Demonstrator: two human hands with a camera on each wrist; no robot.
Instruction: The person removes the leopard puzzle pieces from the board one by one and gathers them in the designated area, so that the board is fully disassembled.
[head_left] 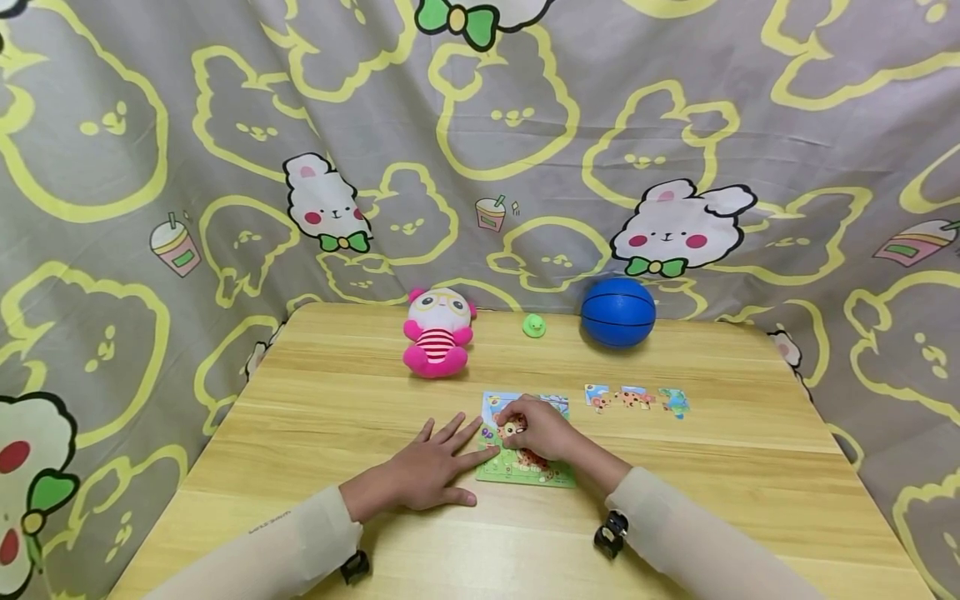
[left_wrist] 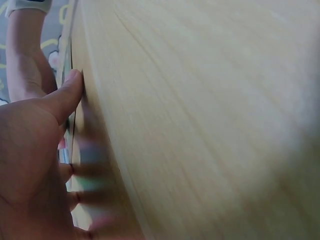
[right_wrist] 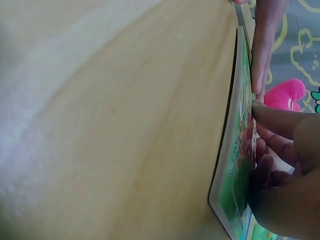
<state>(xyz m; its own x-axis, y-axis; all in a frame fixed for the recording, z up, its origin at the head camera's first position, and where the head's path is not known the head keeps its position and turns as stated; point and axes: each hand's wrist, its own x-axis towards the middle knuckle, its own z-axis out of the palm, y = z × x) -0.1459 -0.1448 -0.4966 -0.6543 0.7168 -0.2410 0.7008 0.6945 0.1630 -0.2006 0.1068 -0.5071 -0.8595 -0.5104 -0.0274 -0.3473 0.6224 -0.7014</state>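
A puzzle board point(head_left: 495, 475) with a spotted leopard picture on a green and blue ground lies flat on the wooden table. Over its middle, my right hand point(head_left: 546, 427) bends its fingers and thumb around the leopard's face, pinching a puzzle piece point(head_left: 512, 430) at the picture's surface. The fingers partly cover that piece. In the right wrist view the thumb tip point(right_wrist: 257, 107) meets the face of the board. My left hand point(head_left: 431, 468) rests palm down on the table to the board's left, fingers spread, with the index fingertip over the board's left edge.
Loose puzzle pieces point(head_left: 633, 397) lie to the right behind the board. Farther back are a pink plush toy point(head_left: 437, 333), a small green toy point(head_left: 534, 325) and a blue ball point(head_left: 618, 312). A patterned curtain point(head_left: 517, 167) hangs behind the table point(head_left: 337, 375).
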